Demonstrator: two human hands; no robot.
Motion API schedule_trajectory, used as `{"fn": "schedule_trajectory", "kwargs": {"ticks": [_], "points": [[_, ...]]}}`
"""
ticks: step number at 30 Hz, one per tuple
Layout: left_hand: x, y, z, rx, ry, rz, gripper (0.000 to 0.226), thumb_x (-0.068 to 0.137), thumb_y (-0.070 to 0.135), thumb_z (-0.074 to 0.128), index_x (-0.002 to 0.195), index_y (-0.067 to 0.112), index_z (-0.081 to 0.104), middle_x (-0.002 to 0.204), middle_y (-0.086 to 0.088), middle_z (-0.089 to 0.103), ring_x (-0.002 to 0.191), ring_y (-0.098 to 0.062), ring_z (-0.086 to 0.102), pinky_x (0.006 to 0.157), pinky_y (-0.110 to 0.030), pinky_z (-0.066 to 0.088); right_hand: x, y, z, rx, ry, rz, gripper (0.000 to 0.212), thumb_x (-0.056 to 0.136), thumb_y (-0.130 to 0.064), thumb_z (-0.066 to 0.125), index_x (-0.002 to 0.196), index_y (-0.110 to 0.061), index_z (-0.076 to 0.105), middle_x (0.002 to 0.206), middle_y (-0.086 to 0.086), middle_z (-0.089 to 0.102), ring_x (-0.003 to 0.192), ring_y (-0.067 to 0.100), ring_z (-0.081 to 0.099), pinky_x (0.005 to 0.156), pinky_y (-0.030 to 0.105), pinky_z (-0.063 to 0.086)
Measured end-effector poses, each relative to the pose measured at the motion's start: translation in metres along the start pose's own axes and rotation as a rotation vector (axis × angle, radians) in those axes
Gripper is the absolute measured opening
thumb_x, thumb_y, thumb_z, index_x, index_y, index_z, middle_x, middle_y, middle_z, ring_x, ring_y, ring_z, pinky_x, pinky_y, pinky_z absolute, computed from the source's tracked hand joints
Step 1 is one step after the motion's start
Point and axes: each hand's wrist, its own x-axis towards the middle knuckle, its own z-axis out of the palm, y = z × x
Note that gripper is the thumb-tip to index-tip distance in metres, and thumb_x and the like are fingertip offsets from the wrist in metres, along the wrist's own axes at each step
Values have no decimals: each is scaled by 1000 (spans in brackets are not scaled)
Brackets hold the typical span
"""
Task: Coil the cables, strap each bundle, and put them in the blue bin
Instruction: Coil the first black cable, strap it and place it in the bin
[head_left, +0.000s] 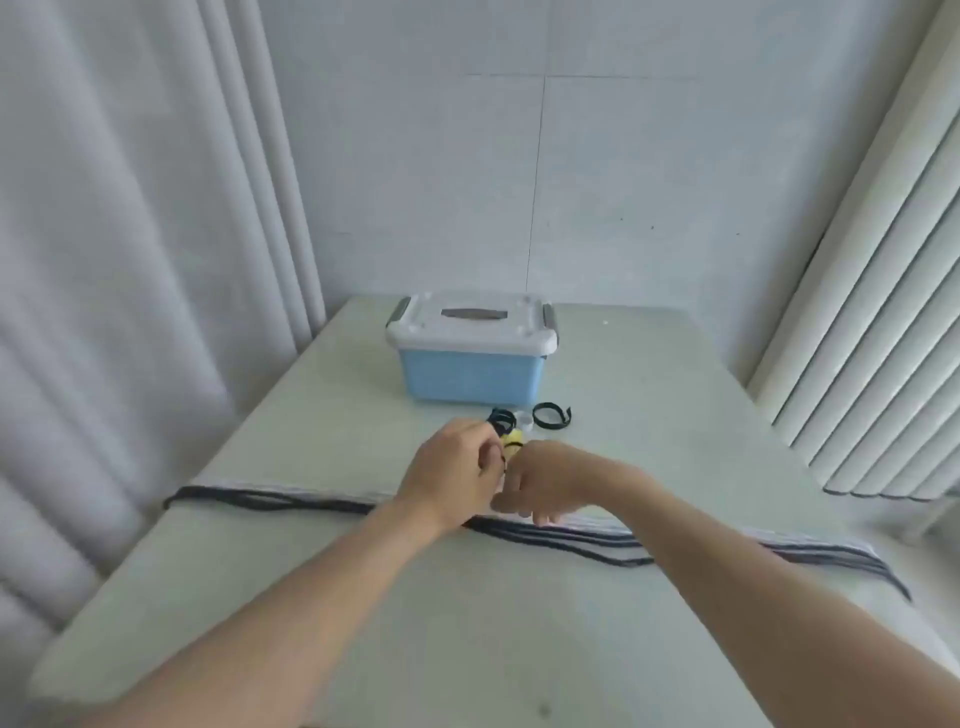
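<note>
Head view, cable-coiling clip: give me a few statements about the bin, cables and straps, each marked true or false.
1. The blue bin has its white lid on. True.
2. The cables lie coiled in neat bundles. False: they lie stretched out across the table.
3. A black strap loop lies on the table in front of the bin. True.
4. The left hand rests flat on the bin's lid. False: both hands meet over the table, nearer than the bin, at something small and yellow.

Two bare forearms, no sleeves in view; left hand (451, 470), right hand (540, 480), ringless
</note>
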Motion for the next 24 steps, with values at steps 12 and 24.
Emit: {"fn": "schedule_trajectory", "kwargs": {"ticks": [12,24], "points": [[-107,-32,-20,290,-187,-27,47,83,40,36,104,14,69,102,-3,67,101,-27,61,89,-38,47,-37,4,113,-10,565,-122,22,107,-27,41,118,-15,56,118,3,58,108,28,54,90,39,43],[-120,-101,-105,702,-319,-237,34,106,39,33,113,15,56,117,-7,65,115,-28,55,93,-40,35,-58,29,70,-17,550,15,25,103,-31,44,97,-15,63,84,3,68,81,29,59,68,35,47]]}}
